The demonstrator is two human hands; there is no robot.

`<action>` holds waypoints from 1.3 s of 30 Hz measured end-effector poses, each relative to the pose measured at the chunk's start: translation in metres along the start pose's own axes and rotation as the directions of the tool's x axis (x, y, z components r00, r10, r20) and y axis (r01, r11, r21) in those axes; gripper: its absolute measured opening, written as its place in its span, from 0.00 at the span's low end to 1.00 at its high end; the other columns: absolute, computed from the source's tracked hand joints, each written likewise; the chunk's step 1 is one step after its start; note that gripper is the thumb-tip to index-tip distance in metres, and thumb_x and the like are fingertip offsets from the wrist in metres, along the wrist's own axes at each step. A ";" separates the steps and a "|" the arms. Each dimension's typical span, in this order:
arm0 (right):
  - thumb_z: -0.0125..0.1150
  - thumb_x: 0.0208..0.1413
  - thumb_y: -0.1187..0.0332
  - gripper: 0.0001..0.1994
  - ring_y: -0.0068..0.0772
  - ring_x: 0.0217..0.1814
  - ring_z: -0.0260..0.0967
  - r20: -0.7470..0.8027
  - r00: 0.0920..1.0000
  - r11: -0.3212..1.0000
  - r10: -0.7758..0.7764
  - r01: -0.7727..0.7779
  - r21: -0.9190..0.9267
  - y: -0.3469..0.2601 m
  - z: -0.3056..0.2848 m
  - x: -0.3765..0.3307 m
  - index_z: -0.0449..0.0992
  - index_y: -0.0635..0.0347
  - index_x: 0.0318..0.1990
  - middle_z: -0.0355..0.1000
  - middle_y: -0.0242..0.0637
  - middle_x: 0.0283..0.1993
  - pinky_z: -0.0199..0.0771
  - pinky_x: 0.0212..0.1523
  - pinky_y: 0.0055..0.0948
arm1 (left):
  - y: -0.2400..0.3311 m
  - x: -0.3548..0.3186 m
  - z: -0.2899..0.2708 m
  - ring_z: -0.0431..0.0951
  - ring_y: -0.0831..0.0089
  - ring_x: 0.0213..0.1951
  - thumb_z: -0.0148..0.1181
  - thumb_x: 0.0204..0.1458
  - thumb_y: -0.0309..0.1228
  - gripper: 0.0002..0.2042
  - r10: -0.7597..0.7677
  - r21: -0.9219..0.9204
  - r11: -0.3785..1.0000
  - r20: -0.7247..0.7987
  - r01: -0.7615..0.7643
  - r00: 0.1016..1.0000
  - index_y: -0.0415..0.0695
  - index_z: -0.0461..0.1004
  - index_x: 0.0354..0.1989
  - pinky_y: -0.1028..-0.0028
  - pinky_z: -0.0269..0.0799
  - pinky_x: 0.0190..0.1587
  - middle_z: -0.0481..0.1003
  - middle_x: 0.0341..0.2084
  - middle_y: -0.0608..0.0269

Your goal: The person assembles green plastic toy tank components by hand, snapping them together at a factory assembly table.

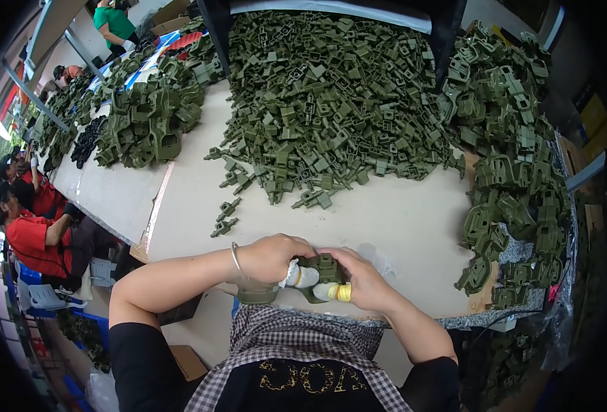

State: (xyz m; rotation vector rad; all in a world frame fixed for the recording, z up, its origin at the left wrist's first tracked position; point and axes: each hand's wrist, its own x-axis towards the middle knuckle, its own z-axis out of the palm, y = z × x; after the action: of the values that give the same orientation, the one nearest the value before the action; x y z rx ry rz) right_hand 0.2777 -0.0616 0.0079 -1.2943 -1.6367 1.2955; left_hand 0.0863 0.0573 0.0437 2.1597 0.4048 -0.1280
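Close to the table's front edge, my left hand [272, 258] and my right hand [366, 280] are both closed around an olive-green moulded plastic part [329, 268]. A whitish wrap covers my left thumb, and yellow tape is wound round my right thumb. Both thumbs press on the near side of the part, while my fingers mostly hide its far side and ends. Below my left wrist, which wears a bangle, shows a smooth olive-green piece [256, 295]; whether it belongs to the held part I cannot tell.
A large heap of small olive-green plastic pieces [331, 103] covers the table's far half. Bigger green shells lie piled at the right [509, 172] and far left [149, 120]. A few loose pieces [226, 218] lie left of centre. People in red [32, 240] sit at the left.
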 end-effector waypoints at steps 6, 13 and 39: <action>0.63 0.41 0.67 0.32 0.46 0.54 0.59 -0.045 0.999 0.995 0.008 -0.013 -0.104 -0.011 0.004 -0.005 0.57 0.59 0.56 0.60 0.45 0.51 0.61 0.52 0.35 | -0.012 0.002 0.004 0.73 0.61 0.40 0.60 0.43 0.35 0.18 -0.001 -0.068 0.998 0.022 0.003 1.000 0.37 0.69 0.41 0.71 0.67 0.44 0.72 0.39 0.53; 0.59 0.44 0.67 0.29 0.45 0.52 0.61 -0.282 0.955 0.966 -0.089 0.013 -0.259 -0.001 0.026 -0.010 0.58 0.59 0.55 0.61 0.45 0.50 0.62 0.50 0.34 | 0.001 -0.006 0.005 0.72 0.66 0.40 0.60 0.46 0.36 0.20 -0.084 -0.116 0.990 -0.056 0.077 0.995 0.39 0.67 0.45 0.72 0.66 0.44 0.70 0.38 0.55; 0.65 0.41 0.64 0.30 0.44 0.51 0.62 -0.018 0.998 0.998 0.061 -0.061 0.008 0.006 -0.005 0.004 0.61 0.58 0.54 0.63 0.46 0.50 0.63 0.50 0.34 | -0.001 0.005 -0.001 0.72 0.64 0.39 0.59 0.44 0.36 0.17 -0.128 -0.095 0.987 0.027 0.130 0.991 0.39 0.70 0.40 0.72 0.66 0.44 0.72 0.36 0.56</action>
State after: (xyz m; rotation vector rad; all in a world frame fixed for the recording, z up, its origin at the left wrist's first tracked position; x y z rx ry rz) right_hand 0.2826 -0.0560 0.0030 -1.3571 -1.5897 1.3211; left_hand 0.0904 0.0597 0.0418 2.0352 0.5286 -0.2001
